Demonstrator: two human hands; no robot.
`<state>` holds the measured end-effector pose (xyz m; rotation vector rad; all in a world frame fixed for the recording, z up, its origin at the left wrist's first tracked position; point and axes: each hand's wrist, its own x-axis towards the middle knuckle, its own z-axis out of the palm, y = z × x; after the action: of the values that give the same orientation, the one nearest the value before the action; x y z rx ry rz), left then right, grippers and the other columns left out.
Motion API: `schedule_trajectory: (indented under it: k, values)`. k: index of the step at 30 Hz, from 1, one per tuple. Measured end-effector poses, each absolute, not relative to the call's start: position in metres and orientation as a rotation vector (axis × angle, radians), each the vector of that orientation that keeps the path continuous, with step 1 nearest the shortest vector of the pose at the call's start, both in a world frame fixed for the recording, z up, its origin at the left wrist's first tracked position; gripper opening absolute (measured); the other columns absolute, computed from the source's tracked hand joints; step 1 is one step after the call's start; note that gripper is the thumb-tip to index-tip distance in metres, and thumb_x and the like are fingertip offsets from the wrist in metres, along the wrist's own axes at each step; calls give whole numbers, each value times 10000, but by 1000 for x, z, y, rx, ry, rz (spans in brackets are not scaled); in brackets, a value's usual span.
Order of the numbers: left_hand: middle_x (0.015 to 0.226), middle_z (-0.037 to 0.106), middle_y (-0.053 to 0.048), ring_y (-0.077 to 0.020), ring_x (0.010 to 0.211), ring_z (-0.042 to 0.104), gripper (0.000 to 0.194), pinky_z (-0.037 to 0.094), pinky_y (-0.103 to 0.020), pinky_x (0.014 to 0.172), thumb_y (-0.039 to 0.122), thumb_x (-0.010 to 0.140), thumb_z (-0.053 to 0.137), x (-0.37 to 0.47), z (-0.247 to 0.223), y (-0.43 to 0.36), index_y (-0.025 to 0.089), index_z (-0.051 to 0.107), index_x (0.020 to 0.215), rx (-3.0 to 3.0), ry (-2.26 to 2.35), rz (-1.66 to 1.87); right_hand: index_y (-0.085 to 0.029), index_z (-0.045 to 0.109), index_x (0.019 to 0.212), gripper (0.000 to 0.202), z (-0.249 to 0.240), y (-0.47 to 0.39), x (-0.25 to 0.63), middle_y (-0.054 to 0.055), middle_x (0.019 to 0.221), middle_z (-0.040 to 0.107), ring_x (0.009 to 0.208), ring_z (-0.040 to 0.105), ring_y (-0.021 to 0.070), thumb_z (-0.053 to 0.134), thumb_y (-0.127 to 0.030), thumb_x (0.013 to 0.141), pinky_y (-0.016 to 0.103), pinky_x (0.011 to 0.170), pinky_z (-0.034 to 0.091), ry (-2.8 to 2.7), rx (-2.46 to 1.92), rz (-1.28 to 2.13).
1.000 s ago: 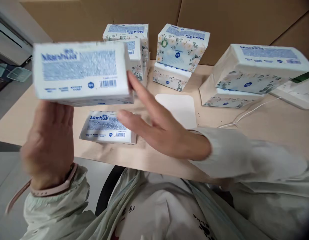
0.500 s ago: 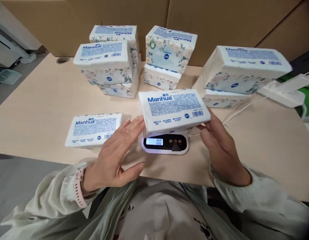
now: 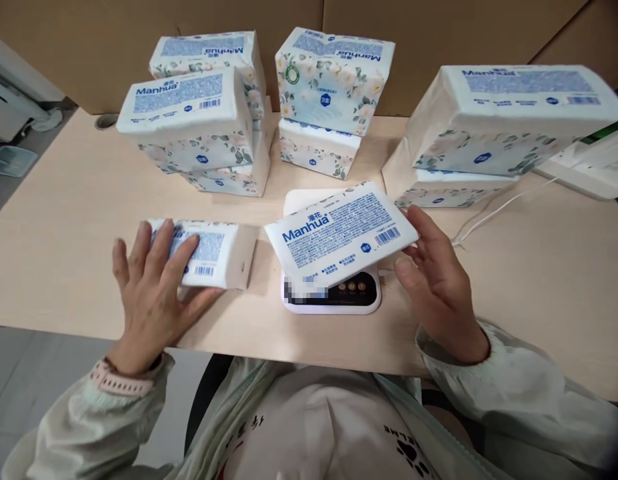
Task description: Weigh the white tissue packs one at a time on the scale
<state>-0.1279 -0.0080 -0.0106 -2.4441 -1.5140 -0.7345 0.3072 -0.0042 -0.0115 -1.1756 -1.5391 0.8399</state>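
Observation:
A white tissue pack (image 3: 216,257) printed in blue lies at the left of the table. My left hand (image 3: 156,287) is on it, fingers over its top and thumb along its near side. My right hand (image 3: 439,290) grips the right end of another tissue pack (image 3: 346,233), which is tilted over a small white scale (image 3: 331,309). The pack hides most of the scale's platform, and its display is blurred out; round buttons show at the right.
Stacked tissue packs stand at the back left (image 3: 189,120), back middle (image 3: 333,87) and right (image 3: 493,127). Behind them rises a brown cardboard wall (image 3: 299,13). A white cable (image 3: 493,212) runs across the table (image 3: 63,267) on the right, towards a white power strip.
My left hand has moved left from beside the middle pack onto the left pack, which has turned slightly. The middle pack has tilted and turned in my right hand, uncovering the scale's far edge.

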Motion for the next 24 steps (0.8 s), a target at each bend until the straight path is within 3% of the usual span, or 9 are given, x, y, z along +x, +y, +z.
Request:
schedule_trajectory:
  k: [2,5,8,10,12,16,21,24]
  values:
    - [1872,211,112,-577,1676,260,1009,38,-874,1345,720,917,771,-131,-8,20,425,318,1769,-2513,-1470,-736,-533,456,1668,650,-11,-4,307,-49,1747,533,1616,524,335,687,-477,1063,634,1303,509,-1548,-1176,803]
    - [1878,100,178,-510,1740,104,1065,-52,-741,1432,659,921,799,-107,7,34,415,241,1794,-2594,-1386,-880,-512,462,1672,646,-10,-5,308,-32,1740,544,1606,538,342,679,-466,1066,643,1317,492,-1546,-1169,784]
    - [1894,73,132,-335,1784,32,1103,14,-498,1513,524,963,794,-58,22,7,332,131,1824,-2821,-1309,-1255,-548,435,1676,662,-9,-6,309,-63,1752,527,1625,517,360,677,-481,1063,661,1348,452,-1550,-1164,833]
    - [1903,-8,70,-265,1788,16,1047,83,-410,1507,461,1051,700,-27,27,-15,275,26,1830,-3097,-1431,-1402,-550,397,1695,677,-7,-7,309,-82,1769,501,1654,478,356,657,-485,1073,662,1379,412,-1578,-1147,900]
    - [1902,-29,42,-277,1787,29,992,112,-474,1501,411,1099,638,-4,27,-21,310,-30,1825,-3319,-1513,-1460,-513,340,1731,709,-4,-7,307,-79,1802,452,1693,418,339,632,-481,1086,645,1418,349,-1620,-1111,969]
    - [1902,84,51,-337,1782,68,861,106,-646,1478,414,1141,556,15,25,19,431,18,1812,-3389,-1402,-1624,-474,215,1778,761,1,-2,302,-84,1865,324,1751,293,297,583,-467,1113,592,1465,229,-1647,-1098,996]
    - [1892,181,42,-341,1778,118,806,134,-656,1471,567,1144,496,24,26,64,444,59,1810,-3305,-1435,-1772,-472,148,1789,800,0,16,302,-87,1881,276,1749,299,296,573,-496,1112,583,1460,237,-1679,-1073,926]
    - [1883,225,26,-336,1781,98,757,100,-658,1470,559,1152,484,25,21,59,424,134,1809,-3267,-1561,-1803,-448,185,1790,788,-2,21,303,-59,1873,312,1741,320,297,581,-491,1110,594,1454,248,-1681,-1082,926]
